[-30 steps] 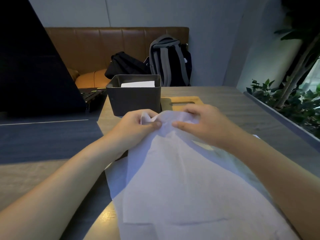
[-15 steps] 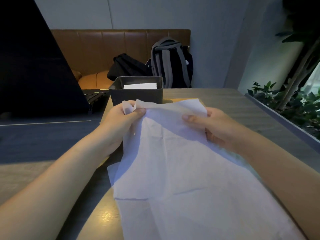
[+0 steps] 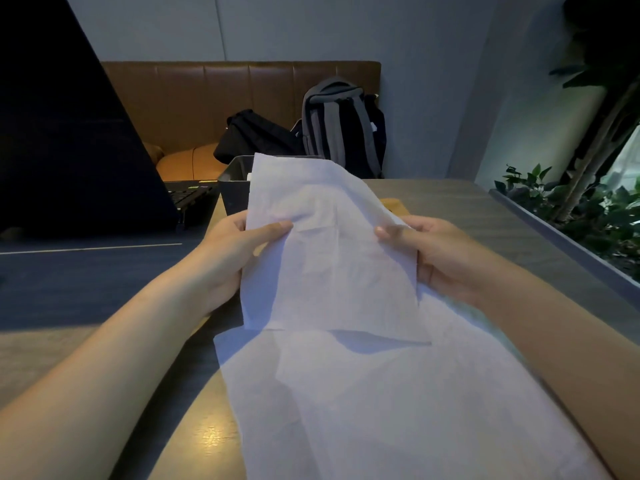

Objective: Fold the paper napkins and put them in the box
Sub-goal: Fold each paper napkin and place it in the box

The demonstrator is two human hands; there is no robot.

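A white paper napkin [image 3: 329, 251] is held up off the table, spread between both hands. My left hand [image 3: 235, 258] pinches its left edge with the thumb on top. My right hand [image 3: 440, 254] pinches its right edge. The napkin's upper part stands in front of the dark grey box [image 3: 233, 181], hiding most of it. Below the held sheet, more white napkins [image 3: 381, 403] lie flat on the table, reaching the near edge of the view.
An open black laptop [image 3: 69, 150] stands at the left, beside the box. A wooden board [image 3: 394, 206] peeks out behind the napkin. A planter with green leaves [image 3: 588, 216] runs along the table's right edge. Bags [image 3: 343, 126] sit on the brown bench beyond the table.
Both hands have lifted the top napkin off the pile and moved apart, spreading it open. The sheet now stands upright and covers the box.
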